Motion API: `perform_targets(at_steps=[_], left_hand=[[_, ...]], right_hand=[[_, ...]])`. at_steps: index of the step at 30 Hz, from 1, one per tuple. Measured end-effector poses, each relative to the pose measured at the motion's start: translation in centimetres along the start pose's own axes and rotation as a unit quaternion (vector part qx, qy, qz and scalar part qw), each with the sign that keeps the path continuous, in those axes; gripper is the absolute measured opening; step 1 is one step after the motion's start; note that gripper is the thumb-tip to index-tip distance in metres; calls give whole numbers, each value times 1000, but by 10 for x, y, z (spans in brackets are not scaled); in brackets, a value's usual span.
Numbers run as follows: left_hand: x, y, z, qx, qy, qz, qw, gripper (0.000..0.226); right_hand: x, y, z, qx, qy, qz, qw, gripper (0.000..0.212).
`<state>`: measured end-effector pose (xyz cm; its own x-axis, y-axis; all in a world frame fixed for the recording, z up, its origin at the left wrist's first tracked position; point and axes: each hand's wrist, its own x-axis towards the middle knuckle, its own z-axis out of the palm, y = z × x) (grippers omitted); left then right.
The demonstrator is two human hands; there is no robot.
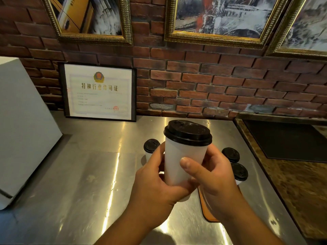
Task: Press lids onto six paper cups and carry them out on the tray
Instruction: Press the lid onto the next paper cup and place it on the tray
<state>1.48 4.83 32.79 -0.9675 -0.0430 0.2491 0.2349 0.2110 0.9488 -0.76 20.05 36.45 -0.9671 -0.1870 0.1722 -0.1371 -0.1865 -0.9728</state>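
Gripping 1 lidded white cup above the table, left hand and right hand both curl round its wall. 3 more lidded cups stand behind.

L of left hand: steel counter open | just past it: lidded cup | R of right hand: 2 lidded cups close | under it: tray | far L: white appliance

The person's left hand and right hand are bare. Both forearms are bare too, as far as the lower edge shows them. The fingers look broad. The right thumbnail is cut short, rounded and plain.
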Motion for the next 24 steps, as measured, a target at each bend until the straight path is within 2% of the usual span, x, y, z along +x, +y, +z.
perform_targets(at_steps=[3, 8, 18, 24], left_hand=[[3, -6, 2, 24, -25, 2, 999, 84], [9, -14, 11, 67, -19, 15, 997, 83], [17, -29, 36, 86, -44, 9, 995, 82], [17, -56, 59, 93, -75, -18, 993, 81]], right_hand=[[2, 1, -14, -8, -21, 0, 1000, 60], [6, 13, -35, -45, -27, 3, 999, 67], [18, 41, -79, -98, -58, 13, 993, 79], [12, 78, -104, -92, -40, 31, 994, 82]])
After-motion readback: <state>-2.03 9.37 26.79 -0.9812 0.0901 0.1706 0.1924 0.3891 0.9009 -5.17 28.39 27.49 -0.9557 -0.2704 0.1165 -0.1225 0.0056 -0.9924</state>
